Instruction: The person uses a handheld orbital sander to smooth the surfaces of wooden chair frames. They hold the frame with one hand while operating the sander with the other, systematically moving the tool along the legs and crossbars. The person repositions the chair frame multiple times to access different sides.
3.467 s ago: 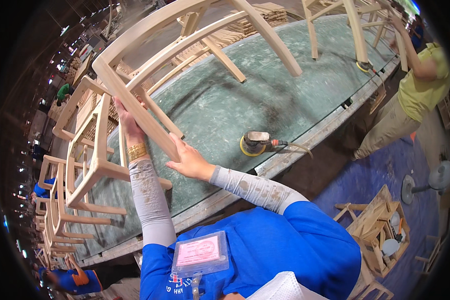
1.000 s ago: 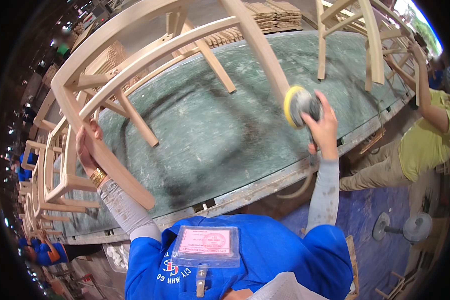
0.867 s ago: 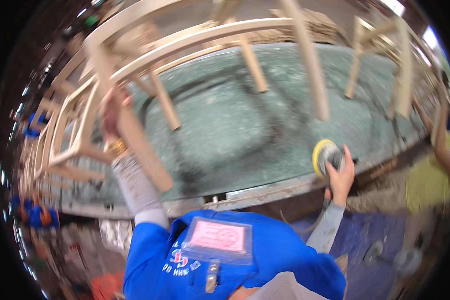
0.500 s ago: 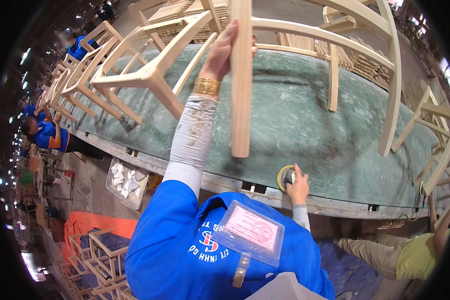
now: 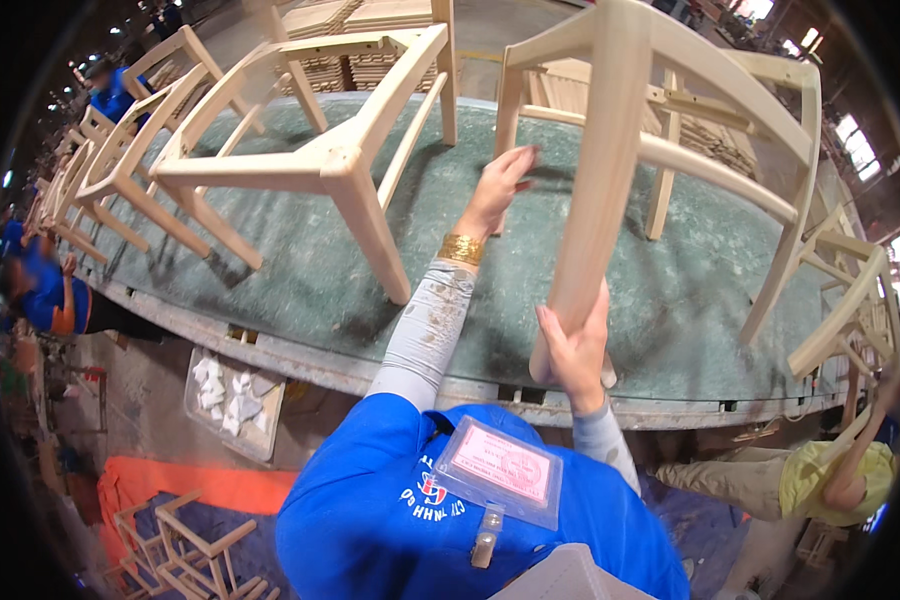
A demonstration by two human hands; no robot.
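Note:
An unfinished pale wooden chair frame [image 5: 670, 110] stands tipped on the green tabletop [image 5: 370, 290], one thick leg slanting toward me. My right hand [image 5: 575, 345] grips the lower end of that leg near the table's front edge. My left hand [image 5: 503, 185] reaches farther in, and its fingers curl around the frame's thinner far post. A gold bangle sits on that wrist. Both arms wear grey sleeves under a blue shirt.
A second bare chair frame [image 5: 320, 165] stands on the table to the left, with more frames [image 5: 100, 170] beyond it. A tray of white scraps [image 5: 235, 395] hangs under the table edge. A person in yellow [image 5: 830, 475] is at lower right, a person in blue [image 5: 55, 300] at left.
My right hand has left the yellow sander at the table edge and taken the chair's near leg. My left hand has shifted from that leg to the far post. The sander is out of view.

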